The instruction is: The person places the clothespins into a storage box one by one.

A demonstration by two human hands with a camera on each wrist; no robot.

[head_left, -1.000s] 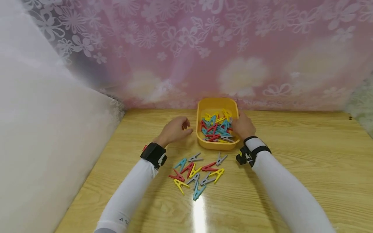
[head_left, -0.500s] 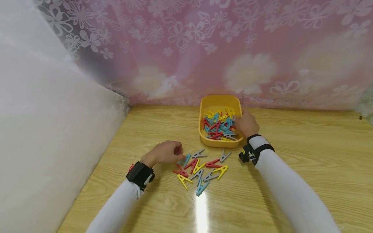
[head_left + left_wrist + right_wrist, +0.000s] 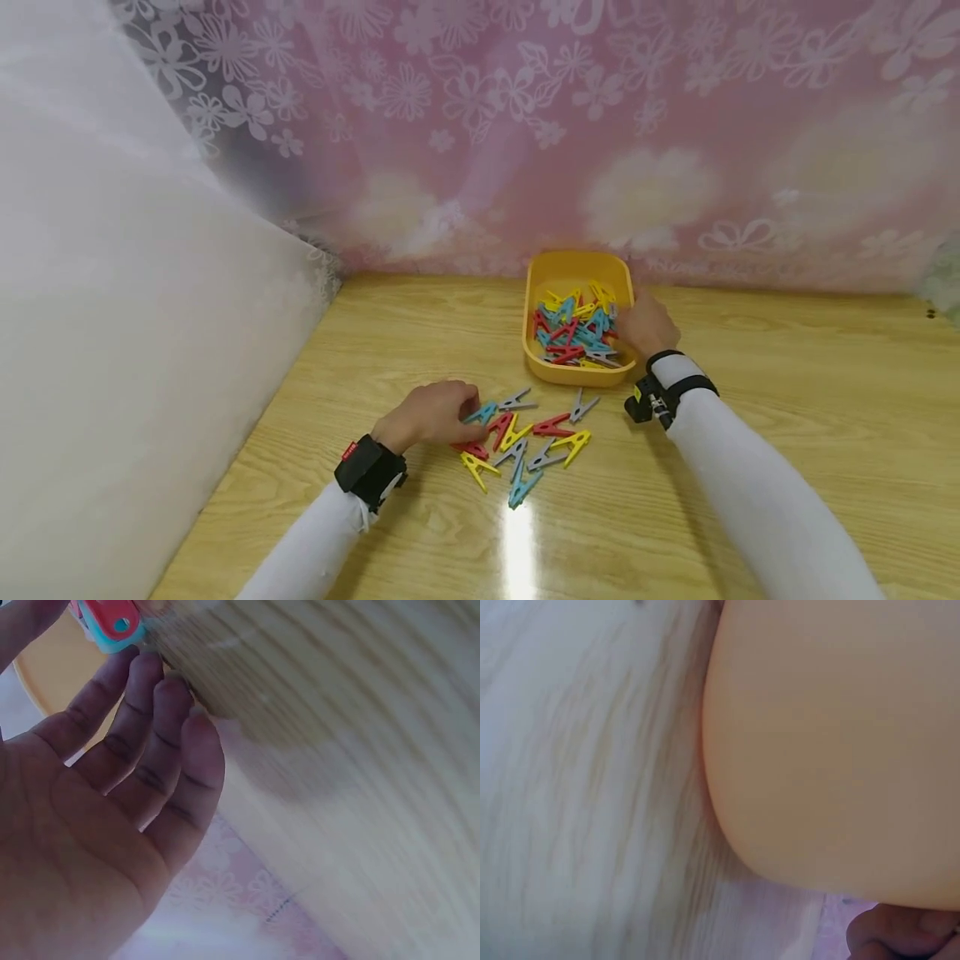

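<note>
A loose group of red, yellow, grey and blue clothespins lies on the wooden table. My left hand (image 3: 435, 412) is at the left side of this group, its thumb and bent fingers apart around a blue clothespin (image 3: 483, 412). In the left wrist view its fingertips come close to a red clothespin (image 3: 116, 616) overlapping a blue one; a firm grip does not show. Farther back stands a yellow plastic basket (image 3: 577, 377) with many mixed clothespins (image 3: 570, 332) inside. My right hand (image 3: 648, 323) grips its right rim. Curled fingers (image 3: 900, 930) show beside the wall in the right wrist view.
A pink flowered curtain (image 3: 480, 167) hangs right behind the basket, along the back of the table (image 3: 787, 400). White cloth (image 3: 150, 292) bounds the left side. A yellow clothespin (image 3: 478, 471) lies nearest the left wrist.
My left hand has come from beside the basket down to the loose clothespins, then slid slightly right over the blue one. The right hand stays at the basket's rim. The head view has shifted a little.
</note>
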